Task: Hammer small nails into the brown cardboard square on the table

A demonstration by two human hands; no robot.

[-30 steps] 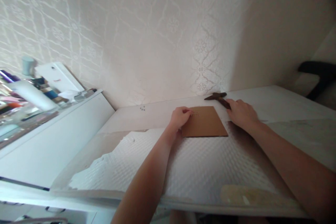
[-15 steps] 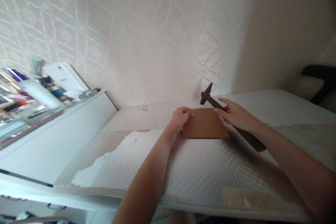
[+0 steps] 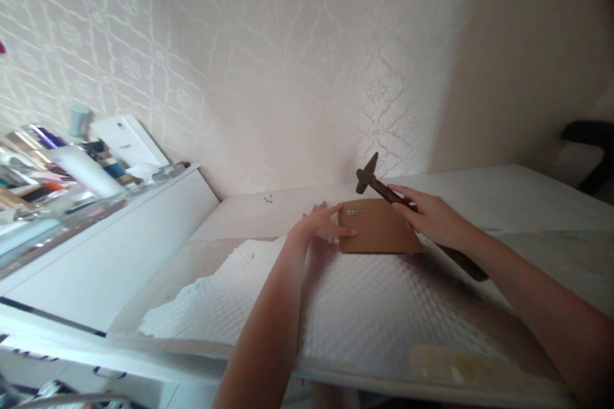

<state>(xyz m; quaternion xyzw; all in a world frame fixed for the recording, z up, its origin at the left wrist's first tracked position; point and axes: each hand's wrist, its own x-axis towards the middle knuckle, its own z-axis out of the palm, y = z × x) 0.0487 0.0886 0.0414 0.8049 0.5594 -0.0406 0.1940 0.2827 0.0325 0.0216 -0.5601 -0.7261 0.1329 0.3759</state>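
A brown board [image 3: 378, 234] lies on the white table [image 3: 503, 198] near the wall, with small nails [image 3: 354, 211] standing in its far left corner. My left hand [image 3: 322, 224] rests at the board's left edge, fingers stretched out and touching it. My right hand [image 3: 432, 218] is closed round the handle of a dark hammer [image 3: 371, 180]. The hammer head hangs in the air just above the board's far edge, close to the nails. The handle's end sticks out behind my right wrist.
A white textured mat [image 3: 364, 307] covers the near part of the table under the board. Tiny dark nails [image 3: 268, 199] lie by the wall. A white shelf [image 3: 158, 217] at left holds bottles and tubes [image 3: 77, 169]. A dark chair part [image 3: 592, 140] shows at far right.
My right hand took the hammer off the table and lifted it, the head now over the board. My left hand went from pinching at the nails to lying open at the board's left edge.
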